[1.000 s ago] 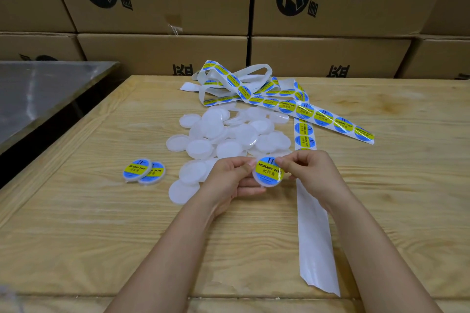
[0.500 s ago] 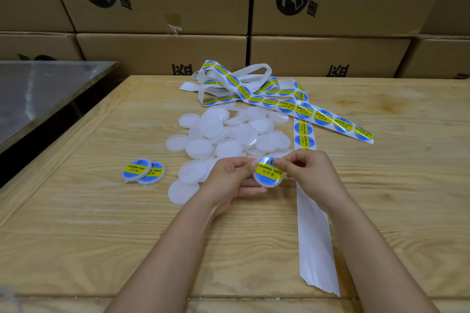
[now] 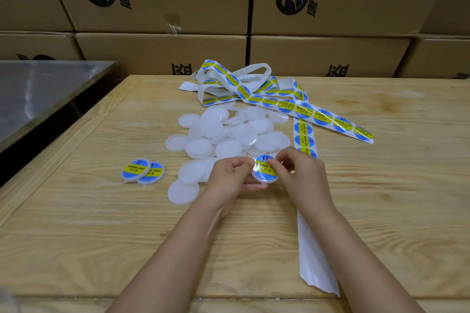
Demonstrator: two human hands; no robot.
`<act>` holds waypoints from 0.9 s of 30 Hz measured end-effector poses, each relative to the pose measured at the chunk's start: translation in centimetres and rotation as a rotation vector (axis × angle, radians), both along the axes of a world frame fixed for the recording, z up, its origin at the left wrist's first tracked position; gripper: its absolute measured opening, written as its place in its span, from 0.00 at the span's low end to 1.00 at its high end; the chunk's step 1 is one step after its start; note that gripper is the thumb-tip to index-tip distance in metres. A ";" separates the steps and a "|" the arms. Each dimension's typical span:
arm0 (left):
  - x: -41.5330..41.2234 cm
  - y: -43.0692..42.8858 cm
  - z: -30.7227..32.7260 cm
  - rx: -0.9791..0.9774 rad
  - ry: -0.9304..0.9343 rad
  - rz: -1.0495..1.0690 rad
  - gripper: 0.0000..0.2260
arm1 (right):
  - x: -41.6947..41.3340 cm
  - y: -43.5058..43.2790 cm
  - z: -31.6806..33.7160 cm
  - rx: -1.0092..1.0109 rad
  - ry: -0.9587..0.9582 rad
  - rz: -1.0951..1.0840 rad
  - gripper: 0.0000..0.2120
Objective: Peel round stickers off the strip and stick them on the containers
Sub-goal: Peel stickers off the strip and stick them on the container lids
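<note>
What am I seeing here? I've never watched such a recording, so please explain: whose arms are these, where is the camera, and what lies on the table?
There is no machine here: a person works with bare hands. The single picture comes from a camera worn on the head, looking forward and down. The left hand holds a round white container. The right hand pinches its far edge, with fingers on the blue-and-yellow sticker on top. On the wooden table lie a pile of plain containers, two labelled ones to the left, a strip of stickers and its bare backing. Cardboard boxes stand behind.
</note>
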State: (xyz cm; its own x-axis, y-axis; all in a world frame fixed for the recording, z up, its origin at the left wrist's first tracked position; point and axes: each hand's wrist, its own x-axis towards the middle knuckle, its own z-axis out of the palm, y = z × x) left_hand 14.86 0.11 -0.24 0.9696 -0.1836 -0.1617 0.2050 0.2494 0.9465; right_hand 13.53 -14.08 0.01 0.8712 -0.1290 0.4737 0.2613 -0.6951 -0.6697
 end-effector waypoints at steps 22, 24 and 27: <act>-0.7 -0.3 0.2 -0.417 0.072 0.015 0.06 | 0.4 2.9 -1.2 0.596 0.048 0.125 0.17; -0.6 -0.1 0.2 -0.436 0.083 0.014 0.07 | 0.3 2.6 -1.0 0.549 -0.017 0.154 0.18; -0.5 0.1 0.4 -0.403 0.093 0.026 0.08 | 0.2 2.0 -0.7 0.467 -0.087 0.191 0.18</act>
State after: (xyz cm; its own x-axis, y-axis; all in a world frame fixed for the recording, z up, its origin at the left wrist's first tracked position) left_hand 14.38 0.18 0.21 0.9594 -0.2257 -0.1692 0.2740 0.6023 0.7498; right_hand 13.75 -12.04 -0.65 0.8597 -0.1868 0.4754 0.4229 -0.2617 -0.8676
